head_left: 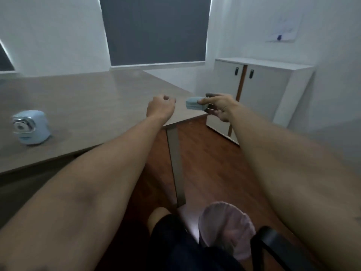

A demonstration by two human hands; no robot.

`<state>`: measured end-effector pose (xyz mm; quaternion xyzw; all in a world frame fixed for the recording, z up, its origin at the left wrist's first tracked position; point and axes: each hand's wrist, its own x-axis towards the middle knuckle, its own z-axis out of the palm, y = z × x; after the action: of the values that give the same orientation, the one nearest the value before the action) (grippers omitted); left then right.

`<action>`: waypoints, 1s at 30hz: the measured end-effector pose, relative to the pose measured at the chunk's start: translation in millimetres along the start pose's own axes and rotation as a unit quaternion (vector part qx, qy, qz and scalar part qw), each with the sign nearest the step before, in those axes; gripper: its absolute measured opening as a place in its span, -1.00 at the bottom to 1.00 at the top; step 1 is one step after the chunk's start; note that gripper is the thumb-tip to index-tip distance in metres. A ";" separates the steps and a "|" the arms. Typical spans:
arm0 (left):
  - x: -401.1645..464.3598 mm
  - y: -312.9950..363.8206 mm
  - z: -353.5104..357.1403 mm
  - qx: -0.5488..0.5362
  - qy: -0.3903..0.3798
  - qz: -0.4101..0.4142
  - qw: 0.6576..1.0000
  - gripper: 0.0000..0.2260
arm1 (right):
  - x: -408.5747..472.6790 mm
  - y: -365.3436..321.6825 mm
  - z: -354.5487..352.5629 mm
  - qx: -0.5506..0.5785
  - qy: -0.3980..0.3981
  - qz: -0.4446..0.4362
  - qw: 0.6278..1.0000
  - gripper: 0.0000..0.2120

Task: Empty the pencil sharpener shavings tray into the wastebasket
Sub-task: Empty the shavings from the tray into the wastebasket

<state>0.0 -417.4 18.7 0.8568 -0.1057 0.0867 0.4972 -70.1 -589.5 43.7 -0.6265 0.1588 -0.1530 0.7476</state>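
Down by my knee, a foot in a pink slipper [227,229] rests on the wooden floor [205,163]. Both my forearms reach out, hands apart. My right hand [220,106] pinches the pale blue shavings tray [192,103] past the corner of the desk [88,98]. My left hand [160,108] is curled into an empty fist. Well apart, the blue pencil sharpener [30,127] stands on the desk.

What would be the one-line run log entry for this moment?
step: carry tray | right hand: holds shavings tray | left hand: closed, empty | sharpener: on desk | wastebasket: not visible
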 end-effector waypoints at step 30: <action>-171.8 -247.8 331.2 0.168 -0.308 -0.235 0.907 -0.43 | -0.5 390.6 -261.3 -0.422 -0.088 0.320 0.843 -0.50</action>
<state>-84.7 -569.6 -393.9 0.9117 -0.0330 -0.2843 0.2949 -171.1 -755.6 -384.1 -0.8067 0.3337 0.2325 0.4288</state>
